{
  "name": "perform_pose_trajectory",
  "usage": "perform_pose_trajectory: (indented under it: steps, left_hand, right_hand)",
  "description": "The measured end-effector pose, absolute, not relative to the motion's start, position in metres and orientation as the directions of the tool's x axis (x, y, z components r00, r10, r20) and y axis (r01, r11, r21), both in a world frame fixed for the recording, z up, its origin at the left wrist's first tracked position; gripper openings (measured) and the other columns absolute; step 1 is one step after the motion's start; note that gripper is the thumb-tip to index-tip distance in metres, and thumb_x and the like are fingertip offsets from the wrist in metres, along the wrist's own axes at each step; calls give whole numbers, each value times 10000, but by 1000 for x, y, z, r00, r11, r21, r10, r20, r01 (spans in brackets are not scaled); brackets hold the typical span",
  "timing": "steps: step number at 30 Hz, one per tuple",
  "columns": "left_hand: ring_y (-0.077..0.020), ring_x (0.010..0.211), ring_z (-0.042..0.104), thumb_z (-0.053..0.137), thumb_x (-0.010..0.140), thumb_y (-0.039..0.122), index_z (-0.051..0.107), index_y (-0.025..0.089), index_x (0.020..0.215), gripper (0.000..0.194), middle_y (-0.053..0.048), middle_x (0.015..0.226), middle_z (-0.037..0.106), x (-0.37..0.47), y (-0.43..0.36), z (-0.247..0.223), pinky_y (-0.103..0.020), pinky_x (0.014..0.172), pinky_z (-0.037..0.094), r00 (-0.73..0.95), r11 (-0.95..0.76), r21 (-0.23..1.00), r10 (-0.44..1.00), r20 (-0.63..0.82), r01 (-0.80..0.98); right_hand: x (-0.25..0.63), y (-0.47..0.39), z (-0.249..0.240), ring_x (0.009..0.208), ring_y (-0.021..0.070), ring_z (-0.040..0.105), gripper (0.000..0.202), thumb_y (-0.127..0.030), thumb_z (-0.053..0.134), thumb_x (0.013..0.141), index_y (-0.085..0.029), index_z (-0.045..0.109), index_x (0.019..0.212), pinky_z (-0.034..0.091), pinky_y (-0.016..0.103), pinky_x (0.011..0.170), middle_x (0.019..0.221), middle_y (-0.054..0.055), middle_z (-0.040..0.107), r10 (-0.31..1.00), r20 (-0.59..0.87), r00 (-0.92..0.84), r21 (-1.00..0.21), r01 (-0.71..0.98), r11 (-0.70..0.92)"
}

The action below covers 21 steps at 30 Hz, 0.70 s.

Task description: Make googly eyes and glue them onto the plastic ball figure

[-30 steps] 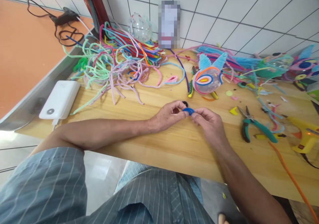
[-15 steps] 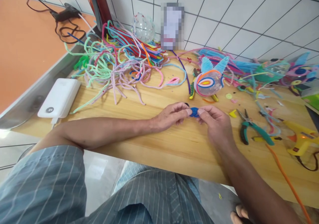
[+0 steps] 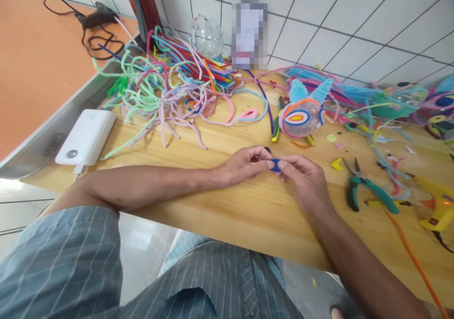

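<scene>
Between both hands is a small coil of blue pipe cleaner (image 3: 275, 165), held just over the wooden table. My left hand (image 3: 244, 164) pinches its left side between thumb and fingers. Thumb and fingers of my right hand (image 3: 302, 172) press on its right side, and they cover part of it. Beyond the hands stands a clear ball (image 3: 308, 121) with blue fuzzy ears and an oval of coloured rings on its front. Pliers with green and yellow handles (image 3: 275, 127) lie to the left of that ball.
Teal-handled pliers (image 3: 371, 186) and a yellow glue gun (image 3: 438, 204) lie at the right, with an orange pipe cleaner (image 3: 413, 253) nearby. A heap of coloured pipe cleaners (image 3: 156, 92) spreads over the back left. A white power bank (image 3: 85, 137) is at the left edge. A phone (image 3: 249, 33) leans on the tiled wall.
Both hands still grip the blue coil, which has turned slightly and shows less between the thumbs. The view has shifted a little, so the table items at the right appear farther right.
</scene>
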<state>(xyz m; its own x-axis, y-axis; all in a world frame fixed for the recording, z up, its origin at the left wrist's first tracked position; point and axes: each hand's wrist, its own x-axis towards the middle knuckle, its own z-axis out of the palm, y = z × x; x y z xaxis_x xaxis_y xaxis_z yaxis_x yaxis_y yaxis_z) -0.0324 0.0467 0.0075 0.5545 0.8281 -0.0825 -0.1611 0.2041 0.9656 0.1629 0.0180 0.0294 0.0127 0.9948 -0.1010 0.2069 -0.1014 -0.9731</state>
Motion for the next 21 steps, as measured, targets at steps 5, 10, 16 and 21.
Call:
perform_pose_trajectory:
  steps: [5,10,16,21]
  left_hand:
    - [-72,534,468,730,873,525,604,158,907,389,54,634,537,-32,50,4,-217,526,395,555,214,968,825,-109,-128]
    - [-66,533,442,717,886,516,615,153,891,378,57,640,517,-32,51,5,-214,515,369,568,219,970,814,-121,-107]
    - [-58,548,414,737,861,527,613,148,860,399,61,662,510,-32,49,14,-219,524,341,585,243,967,796,-152,-80]
    - [-59,600,427,787,818,472,626,142,827,367,57,680,536,-32,48,17,-222,582,349,575,281,957,796,-190,-73]
  right_hand:
    - [166,17,22,572,139,595,130,-350,802,745,-224,785,769,474,292,585,637,2,718,982,-190,-20,-979,73,-189]
    - [169,16,18,564,131,607,111,-330,814,746,-225,793,771,469,278,577,628,-8,715,979,-203,-13,-979,31,-203]
    - [168,14,16,551,123,599,105,-320,815,736,-222,790,765,459,266,561,612,-14,704,981,-193,2,-980,40,-193]
    - [165,12,20,520,113,552,107,-312,798,708,-217,749,712,432,259,532,575,-21,669,979,-196,57,-979,54,-199]
